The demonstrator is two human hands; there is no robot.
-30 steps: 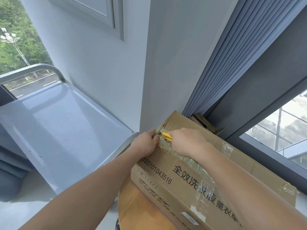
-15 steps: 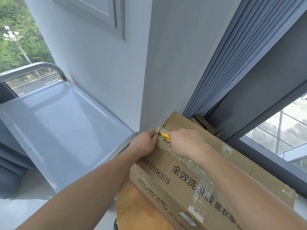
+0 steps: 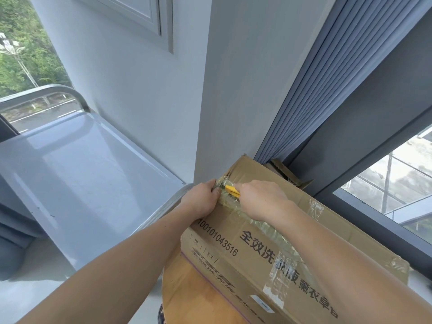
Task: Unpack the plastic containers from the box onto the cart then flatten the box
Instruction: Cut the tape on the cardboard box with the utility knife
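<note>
A taped-up cardboard box (image 3: 236, 244) with black printed characters lies on a round wooden table (image 3: 187, 298), its flaps closed, so the containers inside are hidden. My right hand (image 3: 259, 198) grips a yellow utility knife (image 3: 231, 190) whose tip is at the clear tape on the box's far left corner. My left hand (image 3: 201, 201) grips that same corner, fingers curled over the box edge beside the blade. The grey cart (image 3: 77, 181) stands to the left with its top tray bare.
A white wall column (image 3: 233, 90) rises right behind the box. Grey curtains (image 3: 315, 94) and a window frame (image 3: 374, 127) run along the right. Another piece of cardboard (image 3: 287, 174) pokes out behind the box. The cart's handle bar (image 3: 58, 90) arches at the far left.
The knife tip has crept slightly toward the box's far corner under my left fingers. Both hands otherwise stay in place on the box.
</note>
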